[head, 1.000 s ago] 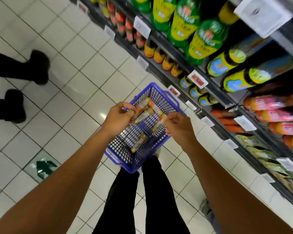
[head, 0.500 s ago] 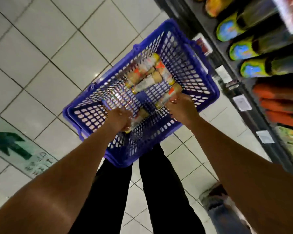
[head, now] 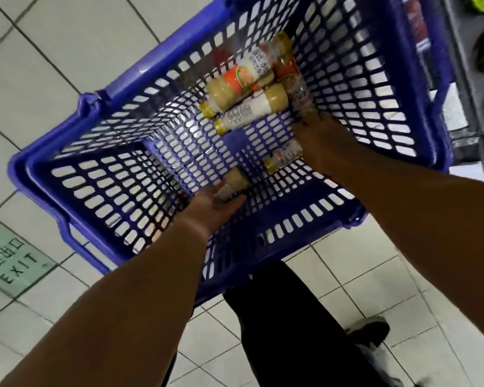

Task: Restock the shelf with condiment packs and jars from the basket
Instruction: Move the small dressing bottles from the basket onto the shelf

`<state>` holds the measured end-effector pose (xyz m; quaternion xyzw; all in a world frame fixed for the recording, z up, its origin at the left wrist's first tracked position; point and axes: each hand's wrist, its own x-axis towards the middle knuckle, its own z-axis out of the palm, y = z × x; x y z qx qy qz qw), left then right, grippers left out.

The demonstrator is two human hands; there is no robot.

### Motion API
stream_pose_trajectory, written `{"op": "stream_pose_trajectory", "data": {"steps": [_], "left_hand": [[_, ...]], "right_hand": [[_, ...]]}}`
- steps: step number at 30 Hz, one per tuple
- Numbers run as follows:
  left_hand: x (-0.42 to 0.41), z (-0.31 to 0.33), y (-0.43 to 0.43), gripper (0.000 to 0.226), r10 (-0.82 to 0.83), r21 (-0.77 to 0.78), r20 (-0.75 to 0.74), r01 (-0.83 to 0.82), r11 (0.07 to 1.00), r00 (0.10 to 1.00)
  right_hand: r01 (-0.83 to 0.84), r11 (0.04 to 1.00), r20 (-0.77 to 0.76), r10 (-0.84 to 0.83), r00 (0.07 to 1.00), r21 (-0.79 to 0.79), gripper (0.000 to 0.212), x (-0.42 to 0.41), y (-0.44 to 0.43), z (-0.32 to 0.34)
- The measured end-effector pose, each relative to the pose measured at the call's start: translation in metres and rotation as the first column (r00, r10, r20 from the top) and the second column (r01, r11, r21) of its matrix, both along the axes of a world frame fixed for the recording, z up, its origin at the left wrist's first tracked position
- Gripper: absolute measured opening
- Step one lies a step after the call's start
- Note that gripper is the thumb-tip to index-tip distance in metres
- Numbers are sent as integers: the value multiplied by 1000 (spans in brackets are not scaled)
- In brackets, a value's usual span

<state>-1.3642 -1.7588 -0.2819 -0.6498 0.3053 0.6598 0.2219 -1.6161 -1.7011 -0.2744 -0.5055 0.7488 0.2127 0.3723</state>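
We look down on a white tiled floor (head: 67, 65), and a blue perforated plastic basket (head: 101, 174) fills most of the view, its open top towards us. A dark store shelf (head: 467, 65) runs up the right edge, just beyond the basket's right wall. Whatever comes out must go up and to the right, and we judge the right arm to be the nearer one for that trip.

Both hands are down inside the basket, well apart from each other. The left hand (head: 214, 212) reaches in over the near wall with its palm turned up. Its thumb and fingers are curled round the near end of a small beige sauce bottle (head: 233, 183), whose long axis points away from the wrist towards the far right. The right hand (head: 323, 143) lies back-up over a clear gold-capped bottle (head: 282, 157). The cap pokes out towards the near left. The fingers are hidden under the hand, so we cannot tell whether they have closed round the bottle.

Three more bottles lie on the basket floor in the far corner. An orange-labelled beige bottle (head: 236, 81) and a white-labelled beige bottle (head: 250, 110) rest side by side, touching, caps towards the left. A red-labelled bottle (head: 289, 69) lies beside their far ends, close to the right hand.
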Motion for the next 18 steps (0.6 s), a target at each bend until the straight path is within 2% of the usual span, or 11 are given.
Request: {"op": "stream_pose_trajectory", "data": {"steps": [2,3,4,6,9,10,11,12,14,16,18], "left_hand": [[-3,-15,3,44,-163,-91,-15,161,983,987],[-7,-20,3,46,-162,-73,5,162,984,987],[-10,-29,3,49,-280,-117,19,280,953,960],[-16,-42,4,53,-349,-117,54,353,928,936],[-23,-53,5,58,-305,-75,68,310,948,950],[-21,-58,6,62,-371,-87,70,376,922,926],[-22,-58,7,66,-338,-79,81,344,936,938],[-21,-61,6,69,-388,-89,90,396,914,917],[-17,-67,7,71,-365,-68,99,372,926,926],[-18,-60,9,67,-244,-74,94,251,965,965],[-24,-50,14,53,63,-40,77,-60,997,995]], "right_hand": [[-181,982,-39,183,982,43,43,-2,-4,-12],[-256,964,-50,260,964,76,42,-3,-7,-17],[-306,947,-51,312,949,100,40,-4,-7,-22],[-380,916,-53,389,920,125,44,-3,-6,-31],[-500,852,-89,516,852,155,55,-3,-2,-40],[-507,846,-101,526,845,167,54,-4,-2,-43],[-512,838,-99,535,839,188,51,-3,-3,-45],[-510,834,-99,538,837,211,48,-3,-3,-48],[-510,819,-102,549,830,261,48,-2,-3,-51],[-539,789,-85,583,808,295,49,-1,-3,-51],[-532,797,-46,566,823,287,46,-2,-5,-46]]}}
